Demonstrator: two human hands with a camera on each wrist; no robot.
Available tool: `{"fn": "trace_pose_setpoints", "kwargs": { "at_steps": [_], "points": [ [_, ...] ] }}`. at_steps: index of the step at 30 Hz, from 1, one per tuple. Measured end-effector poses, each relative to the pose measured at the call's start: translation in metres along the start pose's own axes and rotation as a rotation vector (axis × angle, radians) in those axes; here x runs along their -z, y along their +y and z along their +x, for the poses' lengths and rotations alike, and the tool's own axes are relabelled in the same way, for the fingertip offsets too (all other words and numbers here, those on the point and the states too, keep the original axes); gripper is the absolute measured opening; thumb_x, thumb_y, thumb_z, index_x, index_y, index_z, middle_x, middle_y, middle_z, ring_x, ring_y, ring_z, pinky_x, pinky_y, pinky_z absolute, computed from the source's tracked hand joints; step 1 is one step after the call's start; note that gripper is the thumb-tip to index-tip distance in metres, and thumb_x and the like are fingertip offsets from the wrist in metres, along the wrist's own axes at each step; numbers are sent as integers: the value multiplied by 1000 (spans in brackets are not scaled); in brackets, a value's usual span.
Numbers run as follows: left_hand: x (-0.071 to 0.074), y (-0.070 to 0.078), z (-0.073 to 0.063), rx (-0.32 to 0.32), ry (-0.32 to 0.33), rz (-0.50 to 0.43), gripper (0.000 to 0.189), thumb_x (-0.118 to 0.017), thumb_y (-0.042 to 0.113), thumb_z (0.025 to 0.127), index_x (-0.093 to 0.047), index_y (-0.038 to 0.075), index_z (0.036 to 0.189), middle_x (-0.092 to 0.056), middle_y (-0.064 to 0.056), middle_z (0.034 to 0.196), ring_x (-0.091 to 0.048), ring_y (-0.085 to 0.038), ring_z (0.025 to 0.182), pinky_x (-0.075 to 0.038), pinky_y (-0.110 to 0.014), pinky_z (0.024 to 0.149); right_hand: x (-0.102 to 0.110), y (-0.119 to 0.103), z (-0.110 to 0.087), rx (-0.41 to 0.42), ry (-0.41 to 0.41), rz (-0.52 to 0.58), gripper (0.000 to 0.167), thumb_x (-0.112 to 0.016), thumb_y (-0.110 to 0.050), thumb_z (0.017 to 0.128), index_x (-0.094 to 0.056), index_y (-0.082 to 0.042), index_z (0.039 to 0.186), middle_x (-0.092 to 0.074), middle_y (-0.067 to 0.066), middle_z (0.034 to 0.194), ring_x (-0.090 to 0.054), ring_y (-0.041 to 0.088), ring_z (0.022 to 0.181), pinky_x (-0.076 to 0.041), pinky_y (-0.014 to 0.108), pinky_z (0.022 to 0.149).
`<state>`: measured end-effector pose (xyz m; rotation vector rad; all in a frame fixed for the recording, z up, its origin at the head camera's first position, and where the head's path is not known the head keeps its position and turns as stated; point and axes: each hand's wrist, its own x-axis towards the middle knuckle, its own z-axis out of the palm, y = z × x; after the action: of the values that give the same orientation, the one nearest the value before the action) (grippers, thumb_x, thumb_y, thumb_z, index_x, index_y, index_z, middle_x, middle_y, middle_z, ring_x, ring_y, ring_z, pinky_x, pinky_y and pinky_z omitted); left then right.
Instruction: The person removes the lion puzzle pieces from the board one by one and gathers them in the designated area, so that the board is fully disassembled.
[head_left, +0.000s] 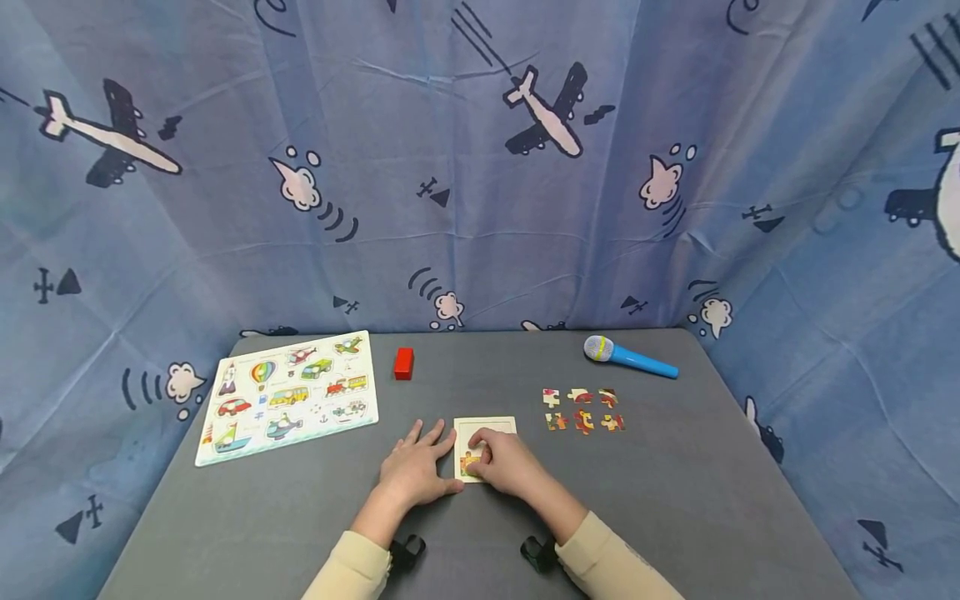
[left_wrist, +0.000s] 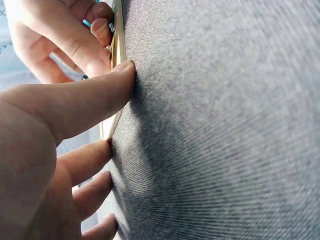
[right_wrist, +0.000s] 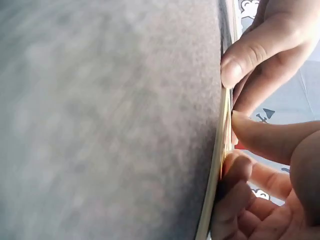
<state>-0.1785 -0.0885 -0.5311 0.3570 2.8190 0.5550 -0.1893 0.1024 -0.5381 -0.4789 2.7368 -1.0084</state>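
Observation:
A small cream puzzle tray (head_left: 495, 423) lies flat on the grey table. My left hand (head_left: 416, 468) rests at its left side with fingers spread, its thumb touching the tray's near left corner. Over the tray, my right hand (head_left: 516, 467) has thumb and index finger bent around a jigsaw piece (head_left: 467, 460) in the lower left part. The fingers partly hide that piece. In the left wrist view, the left thumb (left_wrist: 95, 100) presses against the tray's edge (left_wrist: 119, 47). The right thumb (right_wrist: 267, 137) shows above the tray in the right wrist view.
Several loose jigsaw pieces (head_left: 583, 422) lie in two rows to the right of the tray. Farther back is a blue toy microphone (head_left: 641, 360). A red block (head_left: 403, 364) stands behind the tray, and a vehicle picture board (head_left: 255, 417) lies at left. A patterned curtain (head_left: 405, 208) closes the back.

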Motion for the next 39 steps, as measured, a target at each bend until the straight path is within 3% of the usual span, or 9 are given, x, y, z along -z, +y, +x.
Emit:
{"fn": "trace_pose_setpoints", "kwargs": {
  "at_steps": [4,15,23,28,33,39],
  "points": [
    [-1,0,-1,-2,5,1,83,-82,50,79,-51,23,151,-37,-4,162,-23,-38,154,-29,-60,118,-3,-1,2,7,-17,-38,23,-81,-16,86,-66,-11,103,-52,-7,68,-44,5,54,-36,22,52],
    [-1,-1,1,5,9,5,83,-82,52,78,-51,23,150,-37,-3,163,-23,-37,154,-29,-60,118,-2,-4,4,7,-13,-10,27,-80,-10,85,-57,-16,98,-55,-4,77,-44,7,61,-36,24,57],
    [-1,-1,-1,12,0,-6,83,-82,52,78,-51,24,150,-37,-2,163,-22,-36,154,-29,-60,119,3,-2,1,54,6,97,17,-76,-13,91,-63,-14,103,-60,-6,78,-49,5,60,-41,22,56],
    [-4,-1,-1,3,5,-9,82,-82,51,79,-51,23,150,-37,-3,163,-23,-37,154,-29,-60,119,17,3,-6,87,-9,203,15,-72,-17,94,-68,-11,108,-63,-3,80,-51,6,60,-43,21,54],
    [-4,0,-1,11,1,-9,82,-81,50,80,-50,23,151,-36,-4,163,-21,-37,154,-27,-60,120,39,10,-14,46,0,298,25,-72,-20,94,-66,-8,116,-65,-1,84,-54,10,65,-45,22,57],
    [-2,2,-3,7,9,-15,83,-82,48,80,-50,21,151,-37,-5,163,-23,-38,154,-27,-60,119,65,24,-27,7,64,299,22,-76,-21,92,-70,-11,110,-66,0,84,-55,10,66,-46,23,58]
  ]
}}
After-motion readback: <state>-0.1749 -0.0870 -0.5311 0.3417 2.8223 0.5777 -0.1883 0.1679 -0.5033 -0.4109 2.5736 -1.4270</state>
